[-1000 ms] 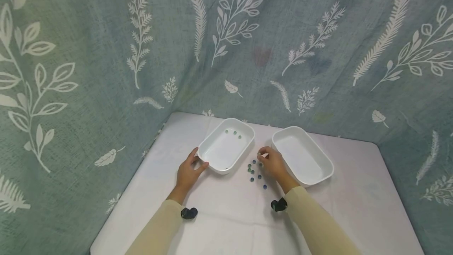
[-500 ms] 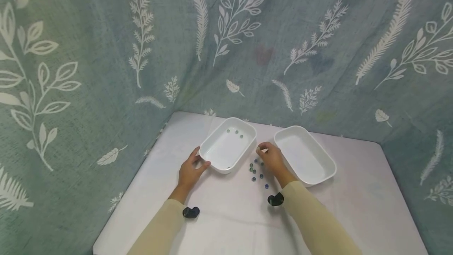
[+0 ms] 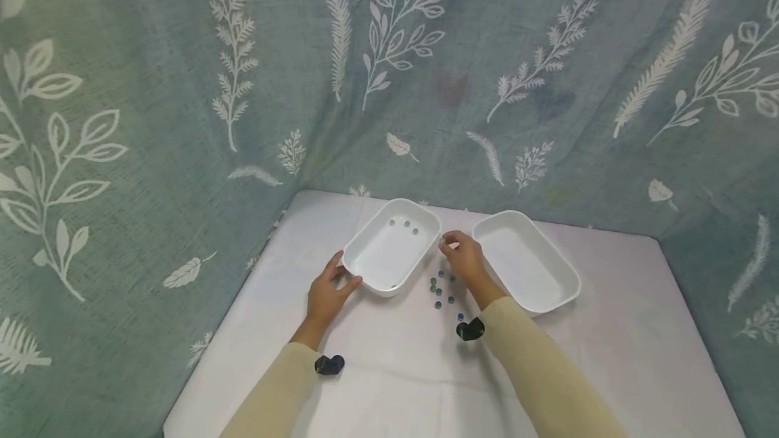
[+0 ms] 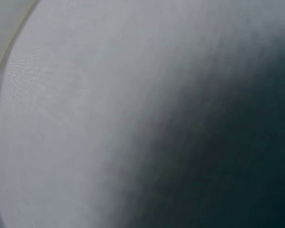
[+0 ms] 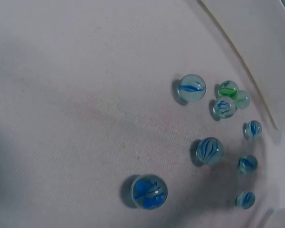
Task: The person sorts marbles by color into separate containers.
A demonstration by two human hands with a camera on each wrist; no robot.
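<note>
A marble (image 3: 442,241) is apparently being pinched by the right hand (image 3: 465,259) beside the white tray (image 3: 385,249) being gripped by the left hand (image 3: 327,297); clearing its rim is seemingly being called for.

Loose marbles (image 3: 451,300) out on the surface (image 3: 389,391), left tray (image 3: 383,255) at their ten o'clock, three marbles (image 3: 407,224) inside toward one, left hand (image 3: 325,299) at its eight; right tray (image 3: 528,265) at two, right hand (image 3: 467,261) between the trays.
</note>
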